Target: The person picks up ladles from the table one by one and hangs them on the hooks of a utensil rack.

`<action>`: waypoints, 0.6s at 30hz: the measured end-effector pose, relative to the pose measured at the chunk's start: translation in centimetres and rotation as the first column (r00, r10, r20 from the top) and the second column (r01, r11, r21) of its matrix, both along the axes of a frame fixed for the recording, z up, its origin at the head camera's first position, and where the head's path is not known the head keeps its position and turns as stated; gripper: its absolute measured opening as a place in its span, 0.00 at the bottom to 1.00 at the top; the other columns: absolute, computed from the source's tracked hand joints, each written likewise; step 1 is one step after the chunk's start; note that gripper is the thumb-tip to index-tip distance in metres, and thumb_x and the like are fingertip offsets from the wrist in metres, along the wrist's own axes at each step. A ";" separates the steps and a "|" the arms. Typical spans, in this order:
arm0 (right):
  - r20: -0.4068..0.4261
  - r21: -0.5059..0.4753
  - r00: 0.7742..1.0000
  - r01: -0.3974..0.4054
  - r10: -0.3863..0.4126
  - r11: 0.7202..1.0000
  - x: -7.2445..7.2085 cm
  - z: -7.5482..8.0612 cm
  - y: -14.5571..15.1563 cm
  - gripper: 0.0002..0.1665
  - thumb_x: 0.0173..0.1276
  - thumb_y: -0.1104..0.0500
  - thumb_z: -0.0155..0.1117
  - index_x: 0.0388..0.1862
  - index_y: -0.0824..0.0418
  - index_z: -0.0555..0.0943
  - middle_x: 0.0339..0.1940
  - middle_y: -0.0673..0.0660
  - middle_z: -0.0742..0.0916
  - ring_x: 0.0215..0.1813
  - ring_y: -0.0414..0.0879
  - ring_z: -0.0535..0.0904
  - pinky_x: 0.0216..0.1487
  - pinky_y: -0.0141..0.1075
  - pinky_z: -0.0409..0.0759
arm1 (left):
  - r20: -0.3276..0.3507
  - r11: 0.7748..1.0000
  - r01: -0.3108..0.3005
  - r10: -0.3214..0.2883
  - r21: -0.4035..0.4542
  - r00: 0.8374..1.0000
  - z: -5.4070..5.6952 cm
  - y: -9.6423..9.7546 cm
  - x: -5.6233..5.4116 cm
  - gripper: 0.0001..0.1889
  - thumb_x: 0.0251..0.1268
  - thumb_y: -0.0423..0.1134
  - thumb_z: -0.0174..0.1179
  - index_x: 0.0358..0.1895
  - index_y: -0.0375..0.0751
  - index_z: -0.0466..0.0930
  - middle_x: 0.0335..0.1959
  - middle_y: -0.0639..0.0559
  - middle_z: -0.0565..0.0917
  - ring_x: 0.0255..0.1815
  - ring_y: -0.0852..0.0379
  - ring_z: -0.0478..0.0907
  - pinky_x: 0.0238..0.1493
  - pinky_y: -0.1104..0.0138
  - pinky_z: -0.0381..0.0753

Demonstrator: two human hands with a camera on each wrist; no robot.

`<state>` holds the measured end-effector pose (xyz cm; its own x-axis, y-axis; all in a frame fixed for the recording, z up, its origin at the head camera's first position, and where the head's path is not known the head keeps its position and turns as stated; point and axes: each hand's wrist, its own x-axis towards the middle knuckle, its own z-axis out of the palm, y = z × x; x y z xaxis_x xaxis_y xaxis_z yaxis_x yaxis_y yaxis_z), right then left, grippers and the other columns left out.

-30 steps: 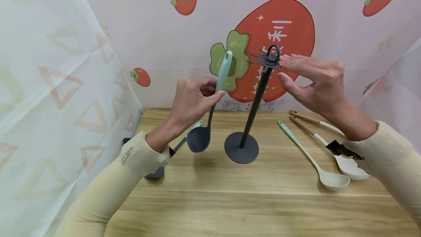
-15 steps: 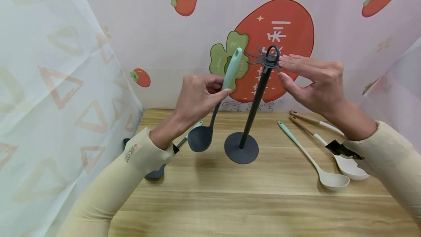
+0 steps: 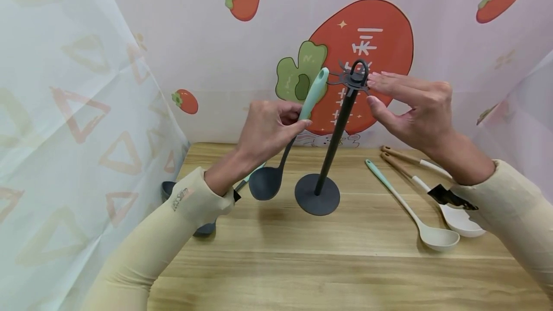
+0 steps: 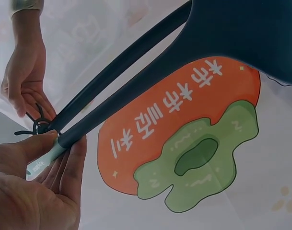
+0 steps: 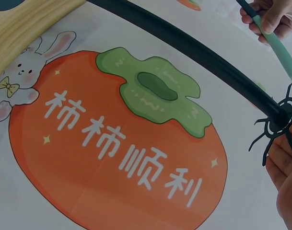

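Note:
My left hand pinches the mint-green handle of a dark grey ladle, whose bowl hangs down over the table. The handle's holed tip points up, close to the hooks on the left of a black utensil stand. That stand has a round base, a thin pole, a ring of hooks and a loop on top. Beside the hook ring, my right hand has its fingers extended, the fingertips right at the ring. In the right wrist view the ring of hooks overlaps the right fingers.
On the table's right lie a cream ladle with a mint handle and white utensils with wooden handles. Dark utensils lie at the left, partly behind the left sleeve. A printed cloth hangs behind the table.
The left hand has moved to the right with the ladle, bringing the handle's tip closer to the stand's hooks. The right hand and the stand have stayed in place.

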<state>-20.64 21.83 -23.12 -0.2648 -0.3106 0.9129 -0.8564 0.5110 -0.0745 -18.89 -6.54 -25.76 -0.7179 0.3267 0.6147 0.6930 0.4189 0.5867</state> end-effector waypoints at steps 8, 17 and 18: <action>-0.003 0.004 1.000 0.004 -0.004 1.000 -0.2 -0.1 -0.1 0.27 0.71 0.45 0.67 0.45 0.69 0.92 0.46 0.66 0.92 0.50 0.67 0.90 0.65 0.30 0.79 | 0.002 1.000 0.011 -0.011 -0.021 1.000 -0.4 -0.1 -0.7 0.10 0.63 0.31 0.76 0.46 0.33 0.93 0.35 0.46 0.93 0.35 0.57 0.92 0.39 0.67 0.89; 0.006 0.007 1.000 0.000 0.000 1.000 -0.2 -0.2 0.0 0.28 0.72 0.43 0.67 0.45 0.69 0.92 0.47 0.66 0.92 0.52 0.65 0.90 0.66 0.32 0.79 | 0.030 0.999 0.024 -0.023 -0.028 0.999 -0.8 0.4 -0.8 0.09 0.64 0.32 0.75 0.45 0.34 0.93 0.34 0.47 0.93 0.34 0.58 0.92 0.36 0.67 0.88; 0.006 0.006 1.000 0.000 0.000 1.000 -0.2 -0.2 0.0 0.28 0.72 0.43 0.67 0.45 0.69 0.92 0.47 0.66 0.92 0.52 0.65 0.90 0.66 0.32 0.79 | 0.031 0.999 0.024 -0.023 -0.031 0.999 -0.8 0.4 -0.8 0.08 0.64 0.32 0.75 0.45 0.34 0.93 0.34 0.48 0.93 0.34 0.58 0.92 0.36 0.67 0.87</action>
